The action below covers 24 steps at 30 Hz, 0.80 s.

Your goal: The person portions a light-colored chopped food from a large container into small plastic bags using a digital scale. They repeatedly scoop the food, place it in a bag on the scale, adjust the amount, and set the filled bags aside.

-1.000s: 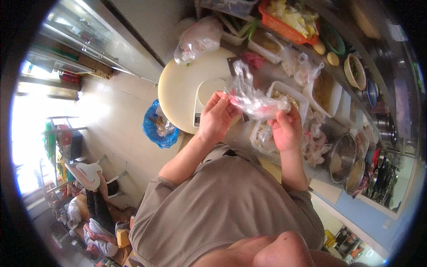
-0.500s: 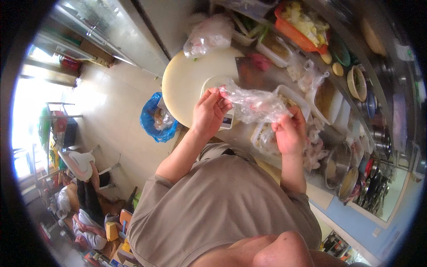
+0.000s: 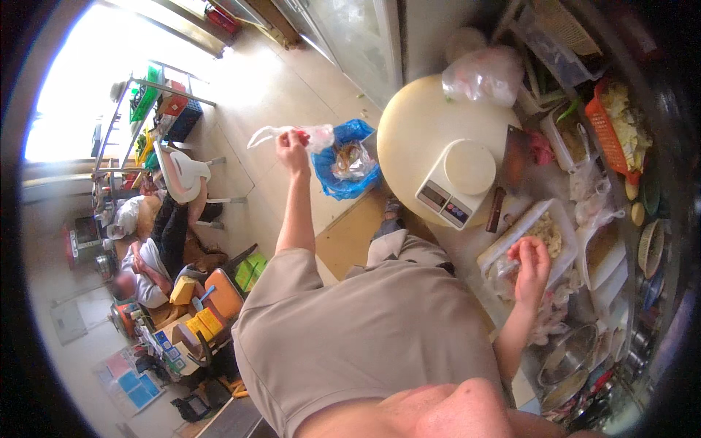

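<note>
My left hand (image 3: 293, 152) reaches out over the floor with its fingers closed on a thin clear plastic bag (image 3: 318, 137). The bag spreads to both sides of the fingers, its right end by the rim of a bin lined with a blue bag (image 3: 343, 191). Scraps and clear plastic lie inside the bin. Loosely curled, my right hand (image 3: 531, 269) hovers by a white tub (image 3: 491, 252) of pale food; nothing shows in its fingers. A white kitchen scale (image 3: 447, 191) with a round pan stands on a round cutting board (image 3: 403, 139).
A cleaver (image 3: 513, 162) lies at the board's right edge. Beyond are a filled plastic bag (image 3: 488, 74), an orange basket (image 3: 612, 139) of leafy vegetable and a metal bowl (image 3: 566, 355). A person (image 3: 150, 270) sits at the left near a white chair (image 3: 181, 174).
My left hand has swung left from the worktop toward the bin, carrying the plastic bag. My right hand has let go of the bag. The view has turned left, and the scale is uncovered.
</note>
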Each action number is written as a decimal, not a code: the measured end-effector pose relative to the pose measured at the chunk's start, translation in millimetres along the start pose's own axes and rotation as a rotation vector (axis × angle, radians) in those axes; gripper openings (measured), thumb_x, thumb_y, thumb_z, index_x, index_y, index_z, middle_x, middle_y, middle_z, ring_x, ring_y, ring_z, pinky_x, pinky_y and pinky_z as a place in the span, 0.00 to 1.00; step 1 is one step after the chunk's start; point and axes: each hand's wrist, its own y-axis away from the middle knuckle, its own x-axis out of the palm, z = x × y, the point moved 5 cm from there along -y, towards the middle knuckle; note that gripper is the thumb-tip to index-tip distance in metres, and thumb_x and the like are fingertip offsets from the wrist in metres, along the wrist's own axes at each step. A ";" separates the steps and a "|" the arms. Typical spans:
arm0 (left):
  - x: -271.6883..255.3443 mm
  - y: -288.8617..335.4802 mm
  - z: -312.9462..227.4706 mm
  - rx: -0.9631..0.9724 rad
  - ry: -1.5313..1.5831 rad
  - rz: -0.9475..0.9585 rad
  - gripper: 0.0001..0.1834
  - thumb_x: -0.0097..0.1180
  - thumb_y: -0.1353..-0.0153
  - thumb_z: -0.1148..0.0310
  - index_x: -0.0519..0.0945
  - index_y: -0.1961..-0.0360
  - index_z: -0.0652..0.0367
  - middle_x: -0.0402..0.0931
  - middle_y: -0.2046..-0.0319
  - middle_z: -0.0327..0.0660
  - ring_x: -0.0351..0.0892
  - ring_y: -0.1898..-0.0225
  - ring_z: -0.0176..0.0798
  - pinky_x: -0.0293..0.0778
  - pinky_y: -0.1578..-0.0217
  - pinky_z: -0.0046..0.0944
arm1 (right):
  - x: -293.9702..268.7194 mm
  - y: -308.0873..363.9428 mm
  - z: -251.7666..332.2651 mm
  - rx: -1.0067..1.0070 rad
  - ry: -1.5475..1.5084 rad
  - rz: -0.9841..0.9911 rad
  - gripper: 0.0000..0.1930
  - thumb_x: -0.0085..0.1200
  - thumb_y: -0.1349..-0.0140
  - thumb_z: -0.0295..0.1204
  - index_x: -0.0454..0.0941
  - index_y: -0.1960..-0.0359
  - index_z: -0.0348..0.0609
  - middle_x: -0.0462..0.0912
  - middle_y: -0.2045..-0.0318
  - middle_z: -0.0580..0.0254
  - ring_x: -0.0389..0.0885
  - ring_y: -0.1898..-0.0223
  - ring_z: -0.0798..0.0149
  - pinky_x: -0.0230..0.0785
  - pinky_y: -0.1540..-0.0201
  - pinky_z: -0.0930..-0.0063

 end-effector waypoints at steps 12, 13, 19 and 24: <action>-10.9 103.0 220.6 -0.605 -0.444 0.560 0.13 0.56 0.39 0.59 0.79 0.65 0.59 0.75 0.75 0.34 0.71 0.76 0.28 0.69 0.76 0.30 | -127.0 33.4 -19.2 0.047 0.181 -0.430 0.08 0.50 0.33 0.32 0.75 0.60 0.40 0.78 0.72 0.67 0.73 0.71 0.74 0.67 0.67 0.79; -12.0 118.0 227.9 -0.668 -0.441 0.679 0.11 0.54 0.38 0.60 0.77 0.66 0.58 0.75 0.75 0.34 0.73 0.75 0.28 0.70 0.76 0.29 | -168.2 53.2 -25.2 0.084 0.183 -0.670 0.09 0.51 0.33 0.33 0.76 0.60 0.41 0.78 0.72 0.68 0.73 0.72 0.74 0.66 0.68 0.79; -61.8 156.6 248.8 -0.858 -0.376 0.850 0.10 0.52 0.40 0.65 0.72 0.61 0.58 0.74 0.71 0.39 0.76 0.74 0.38 0.73 0.77 0.34 | -383.3 207.1 -97.9 -0.079 0.469 -1.464 0.08 0.53 0.41 0.25 0.77 0.61 0.40 0.79 0.72 0.64 0.75 0.75 0.71 0.70 0.72 0.77; -66.4 134.5 244.6 -0.959 -0.518 0.722 0.10 0.50 0.38 0.65 0.73 0.59 0.59 0.74 0.71 0.39 0.76 0.74 0.39 0.71 0.78 0.34 | -409.3 232.8 -204.7 0.215 0.991 -1.212 0.08 0.54 0.45 0.29 0.79 0.65 0.40 0.82 0.73 0.58 0.80 0.72 0.63 0.72 0.70 0.70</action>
